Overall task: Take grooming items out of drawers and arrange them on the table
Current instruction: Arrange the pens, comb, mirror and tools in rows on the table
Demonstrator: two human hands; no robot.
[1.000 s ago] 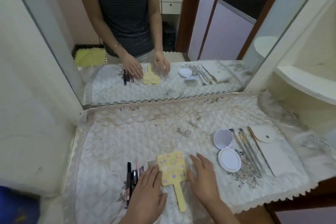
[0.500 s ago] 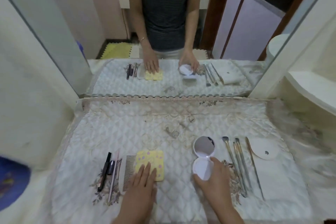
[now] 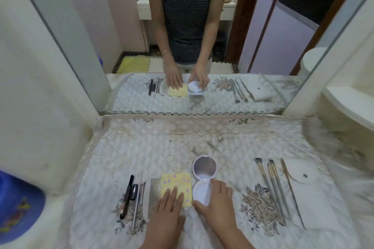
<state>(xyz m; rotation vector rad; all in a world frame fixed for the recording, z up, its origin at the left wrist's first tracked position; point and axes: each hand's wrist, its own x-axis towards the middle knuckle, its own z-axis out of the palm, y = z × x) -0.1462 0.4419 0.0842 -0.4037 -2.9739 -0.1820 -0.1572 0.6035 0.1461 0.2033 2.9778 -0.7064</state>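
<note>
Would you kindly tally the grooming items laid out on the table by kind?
Makeup brushes: 4
Slim pens and sticks: 4
Comb: 1
Yellow spotted pad: 1
White compact: 1
White pouch: 1
Total: 12

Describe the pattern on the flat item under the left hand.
Flat item: pale yellow with purple dots, best in the head view.

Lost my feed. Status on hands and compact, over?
Left hand flat on yellow item. Right hand grips open compact at base. Comb close beside yellow item.
</note>
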